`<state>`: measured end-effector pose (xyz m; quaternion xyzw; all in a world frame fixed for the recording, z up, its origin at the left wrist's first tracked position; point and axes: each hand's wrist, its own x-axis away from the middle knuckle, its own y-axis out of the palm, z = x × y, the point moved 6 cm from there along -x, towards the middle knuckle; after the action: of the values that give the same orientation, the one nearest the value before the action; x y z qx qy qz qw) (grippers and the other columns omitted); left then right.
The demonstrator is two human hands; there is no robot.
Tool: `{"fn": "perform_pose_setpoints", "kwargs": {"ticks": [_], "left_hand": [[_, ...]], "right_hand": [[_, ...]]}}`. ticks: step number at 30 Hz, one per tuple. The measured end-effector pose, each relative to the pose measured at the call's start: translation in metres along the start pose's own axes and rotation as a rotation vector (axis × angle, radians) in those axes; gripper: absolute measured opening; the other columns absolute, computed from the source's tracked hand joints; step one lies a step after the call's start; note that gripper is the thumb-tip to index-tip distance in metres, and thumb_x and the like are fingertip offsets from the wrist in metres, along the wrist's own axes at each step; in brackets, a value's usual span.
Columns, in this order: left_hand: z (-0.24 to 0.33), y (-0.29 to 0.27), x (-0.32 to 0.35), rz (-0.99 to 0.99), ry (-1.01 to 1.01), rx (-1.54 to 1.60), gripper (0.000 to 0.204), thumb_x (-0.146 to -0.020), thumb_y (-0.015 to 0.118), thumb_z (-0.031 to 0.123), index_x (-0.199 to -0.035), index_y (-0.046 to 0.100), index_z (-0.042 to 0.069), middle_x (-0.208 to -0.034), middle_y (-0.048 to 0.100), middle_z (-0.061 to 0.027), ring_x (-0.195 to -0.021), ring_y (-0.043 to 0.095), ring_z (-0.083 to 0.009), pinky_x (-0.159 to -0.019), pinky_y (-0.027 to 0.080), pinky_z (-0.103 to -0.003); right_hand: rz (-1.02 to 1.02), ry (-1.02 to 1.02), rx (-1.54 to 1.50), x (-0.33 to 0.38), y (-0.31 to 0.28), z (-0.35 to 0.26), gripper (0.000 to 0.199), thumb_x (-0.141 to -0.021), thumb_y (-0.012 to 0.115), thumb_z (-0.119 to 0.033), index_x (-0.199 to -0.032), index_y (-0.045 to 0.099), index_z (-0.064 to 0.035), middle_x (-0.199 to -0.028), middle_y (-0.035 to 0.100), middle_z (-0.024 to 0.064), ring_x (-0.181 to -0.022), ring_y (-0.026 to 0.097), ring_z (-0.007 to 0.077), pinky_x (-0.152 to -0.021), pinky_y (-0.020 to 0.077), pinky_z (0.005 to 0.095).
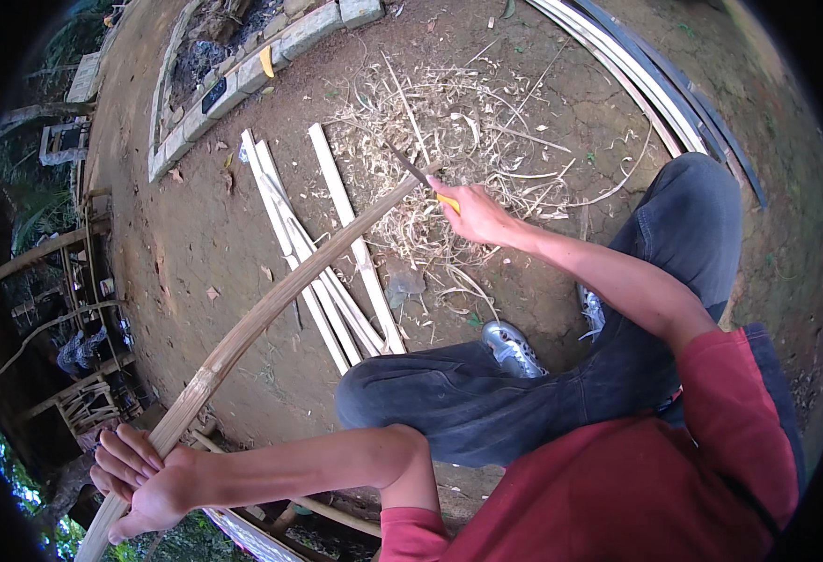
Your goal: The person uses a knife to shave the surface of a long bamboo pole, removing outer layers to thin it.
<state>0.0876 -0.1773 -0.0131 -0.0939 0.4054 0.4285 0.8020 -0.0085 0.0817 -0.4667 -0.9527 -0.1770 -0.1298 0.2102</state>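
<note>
From where I stand, the long wooden strip (271, 304) slants across the person's front, held above the bare ground (196, 253). The left hand (145, 478) is wrapped around its near part; the right hand (477, 214), well apart from it, grips a yellow-handled knife (410, 167) at the far end. Whether the blade is touching wood, I can't tell. Plenty of paring looks done, judging by the curly shavings (458, 122) heaped below. The strip seems only partly worked: paler near the left hand, browner farther out, so some trimming probably remains. Pale strips (338, 192) lie beside the heap, perhaps finished, perhaps waiting.
</note>
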Motion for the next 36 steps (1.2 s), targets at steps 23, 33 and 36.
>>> {"fn": "perform_pose_setpoints", "kwargs": {"ticks": [23, 33, 36], "left_hand": [[0.003, 0.0, 0.003, -0.027, -0.009, 0.047, 0.068, -0.095, 0.016, 0.074, -0.063, 0.02, 0.015, -0.053, 0.016, -0.0004, -0.047, 0.014, -0.0128, -0.039, 0.012, -0.025], [0.007, -0.004, -0.001, -0.046, 0.012, 0.002, 0.068, -0.094, 0.016, 0.075, -0.062, 0.02, 0.015, -0.053, 0.016, -0.0002, -0.047, 0.014, -0.0132, -0.039, 0.011, -0.026], [0.003, -0.004, 0.001, -0.024, -0.005, 0.021, 0.068, -0.095, 0.015, 0.075, -0.062, 0.02, 0.015, -0.053, 0.015, -0.0001, -0.047, 0.014, -0.013, -0.039, 0.011, -0.025]], "right_hand": [[0.016, -0.154, 0.218, -0.003, 0.0, 0.024, 0.058, -0.098, 0.044, -0.003, -0.154, 0.03, -0.0114, -0.05, 0.047, 0.0029, -0.036, 0.038, 0.0121, -0.034, 0.0384, 0.0269], [0.117, -0.309, 0.181, 0.01, 0.012, -0.015, 0.061, -0.098, 0.047, -0.005, -0.155, 0.028, -0.0137, -0.054, 0.047, 0.004, -0.037, 0.04, 0.0149, -0.035, 0.0396, 0.0301], [0.006, -0.086, 0.029, 0.005, 0.002, 0.007, 0.057, -0.1, 0.046, -0.006, -0.154, 0.031, -0.0117, -0.055, 0.052, 0.0063, -0.038, 0.041, 0.0132, -0.035, 0.037, 0.0311]]}}
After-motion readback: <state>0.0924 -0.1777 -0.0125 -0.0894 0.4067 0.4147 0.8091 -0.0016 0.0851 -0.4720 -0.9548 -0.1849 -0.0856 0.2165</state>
